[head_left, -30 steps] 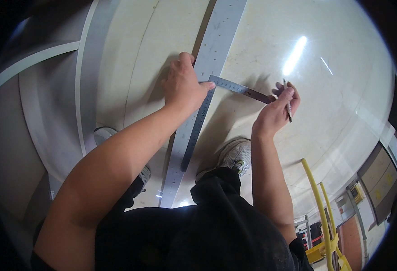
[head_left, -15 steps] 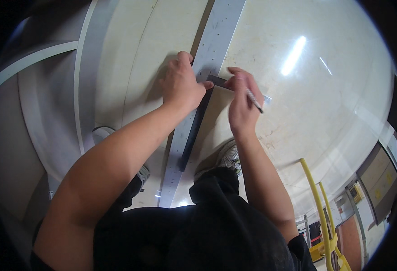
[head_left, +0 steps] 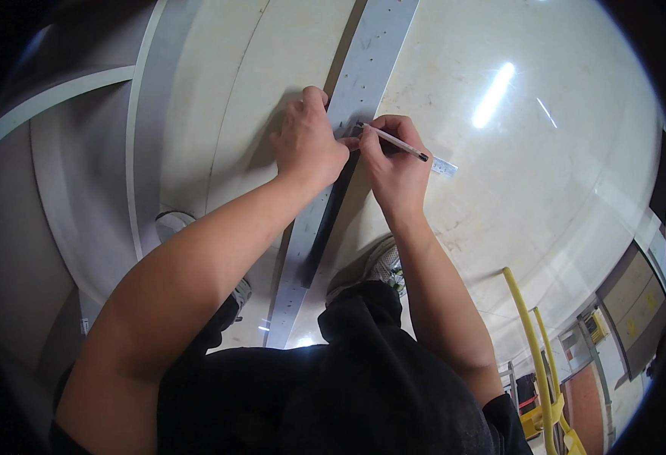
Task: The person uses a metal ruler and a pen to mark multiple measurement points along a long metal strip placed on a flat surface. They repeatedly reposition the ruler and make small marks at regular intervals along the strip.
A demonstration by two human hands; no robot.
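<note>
Along the bar's (head_left: 362, 64) right edge, a likely stiff square (head_left: 331, 208) is clamped, best near its corner, by the left hand (head_left: 309, 144); a pen (head_left: 401, 145) is pinched by the right hand (head_left: 397, 173).

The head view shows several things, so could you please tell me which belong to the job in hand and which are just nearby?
In use:
- L-shaped ruler, left hand's thumb at its corner
- pen, held in the right hand
- long grey bar beneath the ruler

Nearby, untouched:
- yellow tubular frame, lower right
- grey panelled structure, left
</note>
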